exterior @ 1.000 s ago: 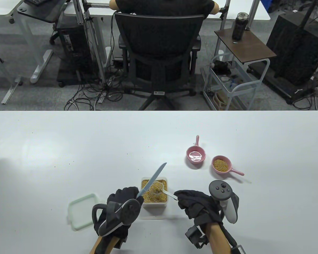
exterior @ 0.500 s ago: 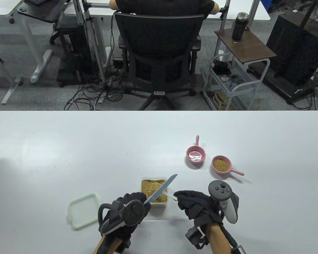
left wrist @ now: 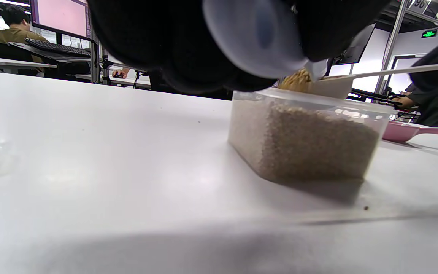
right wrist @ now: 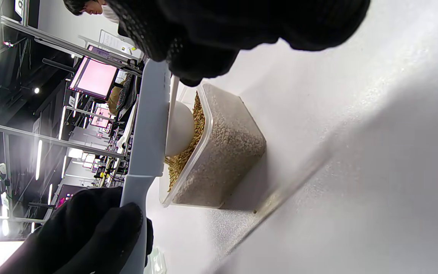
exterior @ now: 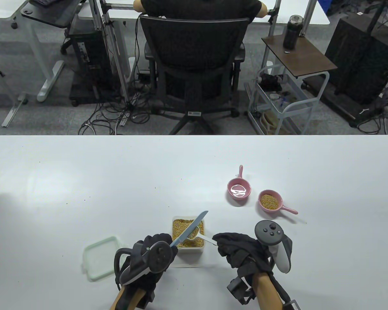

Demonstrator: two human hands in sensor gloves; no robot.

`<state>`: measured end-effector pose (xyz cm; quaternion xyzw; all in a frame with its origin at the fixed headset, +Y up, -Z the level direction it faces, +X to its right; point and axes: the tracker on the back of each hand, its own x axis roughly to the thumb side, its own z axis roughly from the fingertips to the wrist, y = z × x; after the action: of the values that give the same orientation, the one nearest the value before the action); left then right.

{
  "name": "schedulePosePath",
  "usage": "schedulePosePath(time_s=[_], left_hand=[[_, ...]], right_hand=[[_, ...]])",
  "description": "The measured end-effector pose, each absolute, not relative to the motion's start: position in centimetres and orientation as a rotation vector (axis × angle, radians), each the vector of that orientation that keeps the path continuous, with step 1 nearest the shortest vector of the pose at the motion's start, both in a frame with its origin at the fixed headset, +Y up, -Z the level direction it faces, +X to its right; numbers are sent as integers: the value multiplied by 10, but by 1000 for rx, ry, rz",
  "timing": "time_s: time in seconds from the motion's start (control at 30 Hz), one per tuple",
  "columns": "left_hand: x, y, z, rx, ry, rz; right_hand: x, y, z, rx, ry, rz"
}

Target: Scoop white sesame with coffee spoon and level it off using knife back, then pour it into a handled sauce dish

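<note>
Centrally, the coffee spoon (exterior: 194, 233) sat heaped with sesame just above the clear sesame container (exterior: 188, 235), near the table's front edge. Knife (exterior: 190, 228) lay across the spoon's bowl, blade angled up and to the right. Left hand (exterior: 145, 261) gripped the knife handle; right hand (exterior: 242, 253) pinched the spoon's thin handle. Empty pink sauce dish (exterior: 239, 189) and a second sauce dish holding sesame (exterior: 271, 201) stood well apart, back right. Green-rimmed lid (exterior: 99, 257) lay beside the left hand.

I see the white table (exterior: 68, 180) carrying a sesame tub (exterior: 188, 247); a lid (exterior: 98, 258) lies left of it, two pink dishes (exterior: 238, 190) (exterior: 271, 201) beyond-right.
</note>
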<state>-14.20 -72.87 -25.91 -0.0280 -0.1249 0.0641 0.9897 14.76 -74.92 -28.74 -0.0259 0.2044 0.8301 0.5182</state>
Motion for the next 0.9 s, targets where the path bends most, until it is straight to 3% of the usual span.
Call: schedulePosePath(time_s=[0.9], left_hand=[[-157, -729, -262, -38, -184, 112]], right_hand=[[149, -746, -287, -60, 482, 2009]])
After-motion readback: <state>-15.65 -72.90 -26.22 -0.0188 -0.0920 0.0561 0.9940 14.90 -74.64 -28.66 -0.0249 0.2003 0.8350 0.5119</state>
